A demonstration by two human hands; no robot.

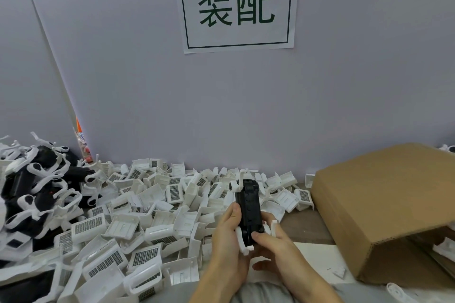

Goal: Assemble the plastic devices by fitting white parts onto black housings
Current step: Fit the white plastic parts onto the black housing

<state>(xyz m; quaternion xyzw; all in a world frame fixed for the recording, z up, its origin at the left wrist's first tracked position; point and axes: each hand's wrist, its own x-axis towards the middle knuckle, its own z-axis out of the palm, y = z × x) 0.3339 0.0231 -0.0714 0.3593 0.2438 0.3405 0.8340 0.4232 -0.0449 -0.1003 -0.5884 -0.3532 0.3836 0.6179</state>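
We see a black housing [248, 206] of matt plastic with a faint sheen along its edges, and a white part [242, 241] clipped on it in smooth plastic. The heap of white parts [138, 219] spread over the middle looks like the same smooth, slightly glossy plastic, some with dark gridded panels. On the right the cardboard box [384, 204] is brown, matt and fibrous, its corrugated edge showing. The far wall [344, 81] is smooth and matt, with a paper sign [237, 5] on it. The counter [305, 226] shows a brown wood-like grain.
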